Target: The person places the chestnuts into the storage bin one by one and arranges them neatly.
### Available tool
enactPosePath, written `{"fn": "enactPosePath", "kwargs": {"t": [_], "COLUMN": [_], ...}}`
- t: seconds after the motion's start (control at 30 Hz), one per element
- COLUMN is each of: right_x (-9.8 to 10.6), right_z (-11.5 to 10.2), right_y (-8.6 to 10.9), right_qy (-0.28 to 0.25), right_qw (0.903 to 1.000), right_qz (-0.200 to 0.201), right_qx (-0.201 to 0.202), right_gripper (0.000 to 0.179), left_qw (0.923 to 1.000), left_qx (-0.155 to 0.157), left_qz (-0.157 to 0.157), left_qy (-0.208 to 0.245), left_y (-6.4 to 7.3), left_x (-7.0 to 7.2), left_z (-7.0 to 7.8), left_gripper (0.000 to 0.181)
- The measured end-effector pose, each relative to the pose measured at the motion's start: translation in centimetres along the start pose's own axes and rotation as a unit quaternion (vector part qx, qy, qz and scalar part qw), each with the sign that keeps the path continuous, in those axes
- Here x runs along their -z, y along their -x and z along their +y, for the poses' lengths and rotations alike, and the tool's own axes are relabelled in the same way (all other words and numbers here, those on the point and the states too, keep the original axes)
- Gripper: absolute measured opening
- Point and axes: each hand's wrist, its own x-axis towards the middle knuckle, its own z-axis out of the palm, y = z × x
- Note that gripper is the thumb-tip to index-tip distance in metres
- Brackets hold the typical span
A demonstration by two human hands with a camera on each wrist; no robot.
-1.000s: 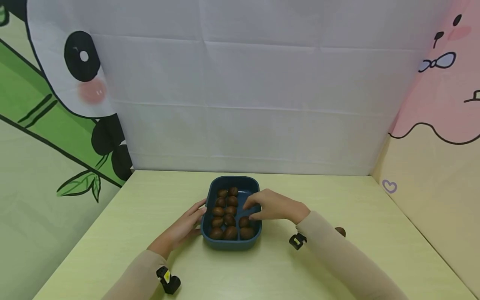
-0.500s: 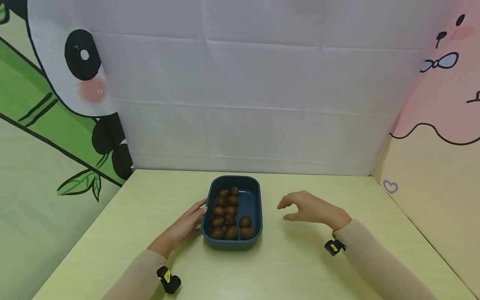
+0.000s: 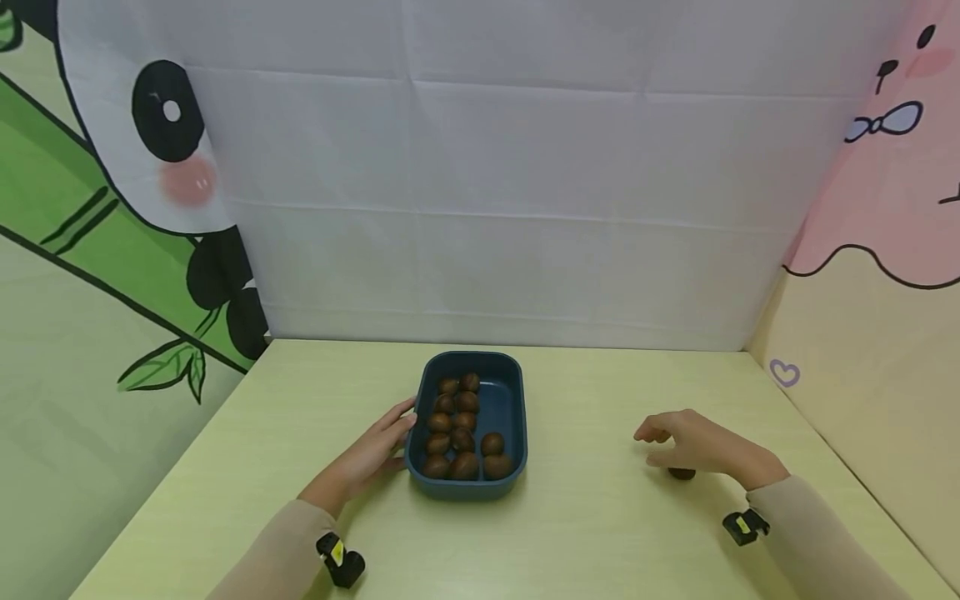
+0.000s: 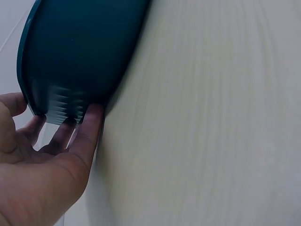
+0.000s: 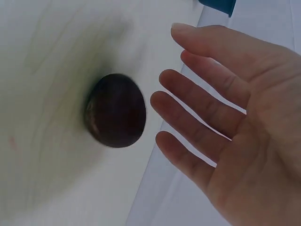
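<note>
A dark blue two-compartment box (image 3: pixel 506 408) stands on the table in the head view. Glossy brown chestnuts (image 3: pixel 463 467) fill the left compartment in two rows; two more chestnuts (image 3: pixel 495 454) lie at the near end of the right one. My left hand (image 3: pixel 367 450) rests its fingertips against the box's left side, and in the left wrist view they touch the ribbed outer wall (image 4: pixel 61 103). Further right, my right hand (image 3: pixel 708 446) hovers over a single chestnut (image 5: pixel 116 110) on the table, with its fingers spread and holding nothing. The hand partly hides this chestnut in the head view.
The pale yellow table (image 3: pixel 585 533) ends at a white back sheet (image 3: pixel 517 250). Side walls carry a panda drawing (image 3: pixel 168 112) on the left and a pink cartoon figure (image 3: pixel 870 200) on the right. Each wrist wears a small black camera (image 3: pixel 341 560).
My right hand has moved out of the box's right compartment, across to the right, and down over the lone chestnut. My left hand and the box stay in place.
</note>
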Motion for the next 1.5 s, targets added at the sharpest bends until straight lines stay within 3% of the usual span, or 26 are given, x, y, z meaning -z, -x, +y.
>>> {"fn": "enactPosePath", "kwargs": {"t": [0.13,0.33,0.77,1.17,1.5], "right_x": [-0.1,-0.4,-0.7,-0.7,0.6], "right_z": [1.2,2.4,2.6,0.6,-3.1], "right_y": [1.4,2.5,2.7,0.6,-2.9], "right_qy": [-0.004,-0.022,-0.03,-0.011,0.001], "right_qw": [0.9999,0.9997,0.9995,0.9994,0.9962], "right_qz": [-0.005,0.001,0.01,-0.004,-0.012], "right_qx": [-0.011,0.012,0.004,0.034,0.086], "right_gripper": [0.03,0.032,0.029,0.021,0.021], "left_qw": [1.0,1.0,1.0,0.9999,1.0], "left_qx": [0.0,0.0,0.0,-0.007,-0.003], "left_qz": [-0.001,-0.006,-0.002,-0.011,-0.005], "left_qy": [-0.001,-0.004,0.0,0.003,-0.001], "left_y": [0.0,0.0,0.0,0.2,0.2], "left_x": [0.0,0.0,0.1,0.1,0.1], "left_z": [0.0,0.0,0.0,0.2,0.1], "left_gripper": [0.062,0.063,0.063,0.063,0.063]}}
